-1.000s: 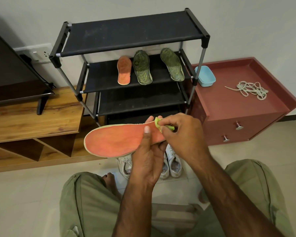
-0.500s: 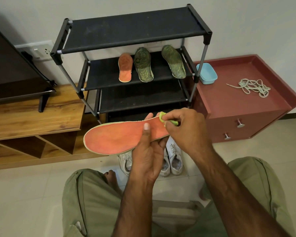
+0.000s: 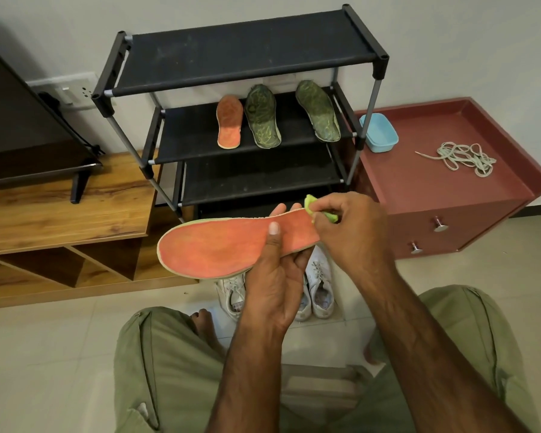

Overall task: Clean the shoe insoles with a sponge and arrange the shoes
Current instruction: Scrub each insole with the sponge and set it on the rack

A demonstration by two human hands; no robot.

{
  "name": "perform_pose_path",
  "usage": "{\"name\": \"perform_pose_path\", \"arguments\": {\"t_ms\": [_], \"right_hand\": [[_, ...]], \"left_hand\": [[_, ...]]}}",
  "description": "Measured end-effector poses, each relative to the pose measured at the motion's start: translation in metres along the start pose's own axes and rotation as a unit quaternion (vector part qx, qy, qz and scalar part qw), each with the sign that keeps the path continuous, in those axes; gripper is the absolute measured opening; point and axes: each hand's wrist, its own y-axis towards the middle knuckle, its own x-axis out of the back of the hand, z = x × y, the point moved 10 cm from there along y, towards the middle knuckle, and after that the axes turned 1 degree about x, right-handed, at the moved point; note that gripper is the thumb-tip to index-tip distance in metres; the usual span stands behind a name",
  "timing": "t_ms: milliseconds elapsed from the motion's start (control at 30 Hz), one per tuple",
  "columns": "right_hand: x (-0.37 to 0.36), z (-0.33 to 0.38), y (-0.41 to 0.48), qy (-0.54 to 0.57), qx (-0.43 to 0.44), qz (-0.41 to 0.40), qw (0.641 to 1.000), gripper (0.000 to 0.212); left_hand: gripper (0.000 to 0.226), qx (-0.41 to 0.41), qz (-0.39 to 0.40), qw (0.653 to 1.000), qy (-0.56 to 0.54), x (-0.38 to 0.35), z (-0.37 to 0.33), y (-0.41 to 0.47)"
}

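Pale floor tiles [image 3: 44,354] carry a black shoe rack [image 3: 247,54] — its middle shelf holds a small orange insole [image 3: 229,125] and two green insoles [image 3: 262,117]. Beside it, a red cabinet [image 3: 434,195] bears a blue tub [image 3: 378,132] and loose laces [image 3: 463,157]. The left hand [image 3: 275,276] grips the large orange insole [image 3: 216,245], half hiding white shoes [image 3: 317,285] — the right hand [image 3: 353,226] pinches a green sponge [image 3: 310,203] against its heel end.

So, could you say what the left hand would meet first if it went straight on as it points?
Probably the shoe rack's lower shelf, though depth is unclear; the left hand holds the insole.
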Motion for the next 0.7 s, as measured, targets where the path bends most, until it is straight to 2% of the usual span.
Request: {"name": "perform_pose_path", "arguments": {"t_ms": [100,267,433,567,700], "right_hand": [[-0.022,0.016,-0.011,0.027,0.033,0.071,0.997,0.017],[0.000,0.002,-0.001,0.008,0.000,-0.002,1.000,0.017],[-0.022,0.015,-0.008,0.030,0.035,0.067,0.997,0.016],[0.001,-0.004,0.001,0.022,-0.010,-0.006,1.000,0.016],[-0.021,0.016,-0.010,0.022,0.042,0.062,0.997,0.017]], "left_hand": [[0.041,0.008,-0.005,1.000,-0.003,0.000,0.003,-0.001],[0.040,0.000,-0.003,1.000,-0.003,0.001,-0.001,-0.002],[0.038,0.007,-0.015,1.000,-0.013,0.001,0.003,-0.002],[0.040,0.003,-0.012,1.000,-0.015,0.003,0.001,-0.002],[0.040,0.005,-0.013,1.000,-0.014,0.000,0.003,-0.002]]}}
